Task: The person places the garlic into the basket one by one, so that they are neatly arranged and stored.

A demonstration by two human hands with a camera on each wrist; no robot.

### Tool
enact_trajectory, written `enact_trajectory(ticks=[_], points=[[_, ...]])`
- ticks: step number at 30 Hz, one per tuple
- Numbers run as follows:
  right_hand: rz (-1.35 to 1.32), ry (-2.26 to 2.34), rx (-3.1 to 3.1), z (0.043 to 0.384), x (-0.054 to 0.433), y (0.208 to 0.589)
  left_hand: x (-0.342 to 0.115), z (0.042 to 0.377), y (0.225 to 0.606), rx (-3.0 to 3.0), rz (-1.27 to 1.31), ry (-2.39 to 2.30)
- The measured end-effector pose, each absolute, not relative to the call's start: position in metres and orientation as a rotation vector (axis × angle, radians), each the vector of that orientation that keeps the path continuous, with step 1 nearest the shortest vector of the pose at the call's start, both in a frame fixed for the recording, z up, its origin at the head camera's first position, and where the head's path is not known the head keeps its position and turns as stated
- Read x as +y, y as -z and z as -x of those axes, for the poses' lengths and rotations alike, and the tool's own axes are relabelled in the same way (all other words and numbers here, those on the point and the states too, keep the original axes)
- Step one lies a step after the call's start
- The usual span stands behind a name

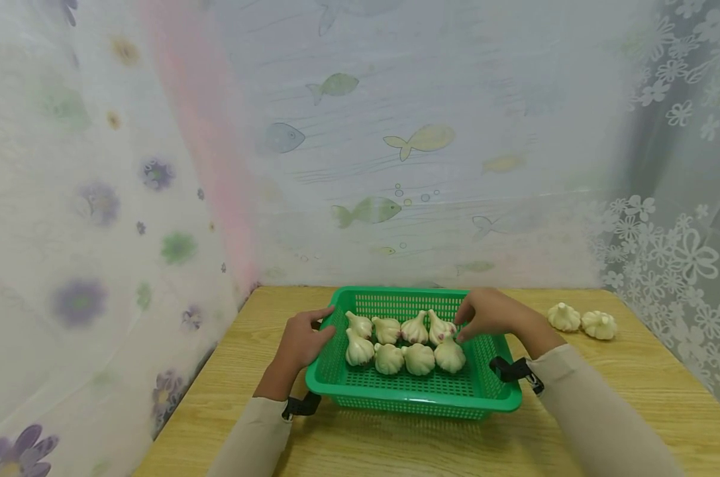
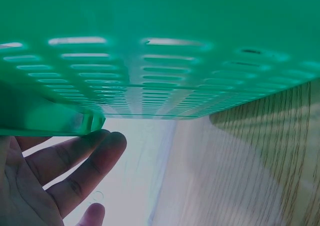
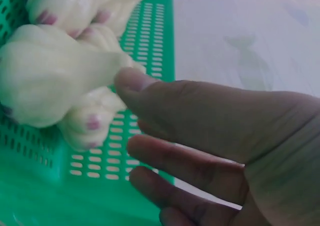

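A green plastic basket [image 1: 413, 401] stands on the table, holding several garlic bulbs [image 1: 419, 360] in two rows. My left hand [image 1: 302, 339] holds the basket's left rim, with the thumb over the edge and fingers outside. In the left wrist view, those fingers [image 2: 75, 186] lie against the rim's outer side. Over the basket's right end, my right hand [image 1: 491, 313] hovers with its fingertips beside the front right garlic bulb [image 1: 450, 356]. The right wrist view has the thumb at the stem tip of this bulb [image 3: 37, 75], the other fingers apart and holding nothing.
Two more garlic bulbs, one on the left [image 1: 564, 317] and one on the right [image 1: 599, 325], lie on the wooden table [image 1: 628, 391] right of the basket. Patterned sheets [image 1: 348, 172] hang behind and at both sides of the table.
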State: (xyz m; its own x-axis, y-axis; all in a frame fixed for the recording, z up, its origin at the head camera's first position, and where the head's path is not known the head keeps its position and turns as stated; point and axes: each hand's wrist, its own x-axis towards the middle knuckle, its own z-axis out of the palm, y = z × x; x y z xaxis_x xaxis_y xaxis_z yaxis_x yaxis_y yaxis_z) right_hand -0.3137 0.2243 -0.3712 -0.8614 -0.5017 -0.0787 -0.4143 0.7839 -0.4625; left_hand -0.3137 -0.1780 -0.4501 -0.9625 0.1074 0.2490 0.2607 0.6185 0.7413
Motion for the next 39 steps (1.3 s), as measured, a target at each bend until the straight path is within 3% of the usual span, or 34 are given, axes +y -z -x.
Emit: enact_trajectory(ticks=[17,39], points=[[0.535,0.931,3.025,0.312,0.286,0.366,-0.176,0.313,0.448,-2.672,0.296,1.252],[0.117,1.155,3.072,0.336,0.314,0.45,-0.177,0.313,0.449,-2.669,0.306,1.263]])
